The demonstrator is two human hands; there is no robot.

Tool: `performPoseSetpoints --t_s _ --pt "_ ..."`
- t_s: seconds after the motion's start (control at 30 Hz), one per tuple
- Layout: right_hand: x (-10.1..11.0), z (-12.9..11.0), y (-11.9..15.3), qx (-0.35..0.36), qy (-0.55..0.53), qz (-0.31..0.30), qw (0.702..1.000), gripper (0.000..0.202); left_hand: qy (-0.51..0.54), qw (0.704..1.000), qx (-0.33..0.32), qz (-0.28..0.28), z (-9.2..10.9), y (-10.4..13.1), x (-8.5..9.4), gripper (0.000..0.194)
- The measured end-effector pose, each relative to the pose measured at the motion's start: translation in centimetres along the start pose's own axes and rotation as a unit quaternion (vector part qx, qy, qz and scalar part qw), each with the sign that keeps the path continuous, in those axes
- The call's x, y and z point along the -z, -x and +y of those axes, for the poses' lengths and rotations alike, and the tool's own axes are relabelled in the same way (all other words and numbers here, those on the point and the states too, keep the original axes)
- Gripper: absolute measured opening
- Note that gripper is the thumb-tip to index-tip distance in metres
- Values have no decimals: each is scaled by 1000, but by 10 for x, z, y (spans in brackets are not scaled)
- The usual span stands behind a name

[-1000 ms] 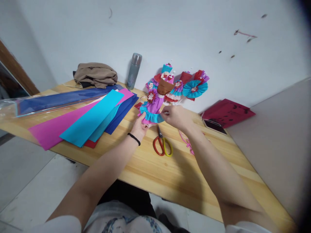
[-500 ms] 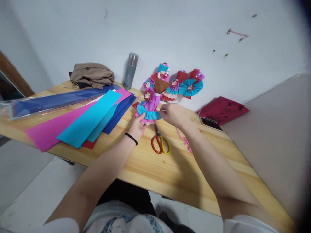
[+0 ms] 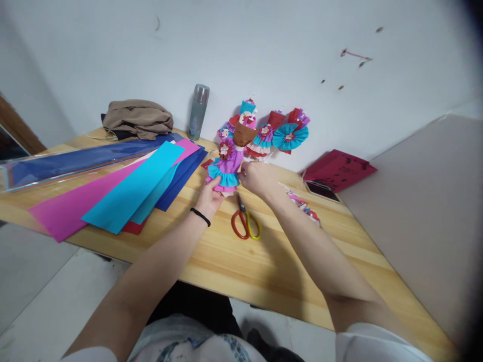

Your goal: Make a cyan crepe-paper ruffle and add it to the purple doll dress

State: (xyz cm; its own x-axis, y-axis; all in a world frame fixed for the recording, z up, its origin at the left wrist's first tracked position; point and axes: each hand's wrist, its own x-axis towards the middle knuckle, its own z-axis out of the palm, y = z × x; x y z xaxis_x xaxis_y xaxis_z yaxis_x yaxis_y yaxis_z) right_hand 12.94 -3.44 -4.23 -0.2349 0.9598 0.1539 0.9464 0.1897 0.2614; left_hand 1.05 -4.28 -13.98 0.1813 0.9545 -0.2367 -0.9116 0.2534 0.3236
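A small crepe-paper bouquet [image 3: 231,162] leans over the table, with a purple body, a brown cup-like top and a dark red flower on its side. My left hand [image 3: 210,197] grips its lower end, thumb on the front. Around the lower part runs a turquoise ruffle [image 3: 225,178] above a pink one. At the ruffle's right end my right hand [image 3: 256,177] is closed, its fingertips pinched on that edge and partly hidden by the hand itself. Scissors [image 3: 243,218] with one red and one yellow handle lie just below the bouquet.
Several finished paper bouquets [image 3: 290,136] stand against the wall. Coloured paper strips [image 3: 132,188] fan out at left beside a plastic-wrapped blue pack [image 3: 75,162]. A flask [image 3: 198,113], brown cloth [image 3: 138,118], red bag [image 3: 339,171], phone [image 3: 322,191] and small trimmings [image 3: 302,201] lie around.
My right hand has moved in toward the bouquet, and the turquoise ruffle's end that stuck out to the right now lies against the body. The view has shifted slightly.
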Motion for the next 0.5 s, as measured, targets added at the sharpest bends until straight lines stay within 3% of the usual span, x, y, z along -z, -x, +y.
performPoseSetpoints --t_s 0.27,0.5 --pt "0 -4 -3 -8 -38 3 999 33 16 1000 5 9 1 2 -3 12" --pt "-16 10 -11 -21 -125 -5 992 26 21 1000 1 14 3 5 -7 17"
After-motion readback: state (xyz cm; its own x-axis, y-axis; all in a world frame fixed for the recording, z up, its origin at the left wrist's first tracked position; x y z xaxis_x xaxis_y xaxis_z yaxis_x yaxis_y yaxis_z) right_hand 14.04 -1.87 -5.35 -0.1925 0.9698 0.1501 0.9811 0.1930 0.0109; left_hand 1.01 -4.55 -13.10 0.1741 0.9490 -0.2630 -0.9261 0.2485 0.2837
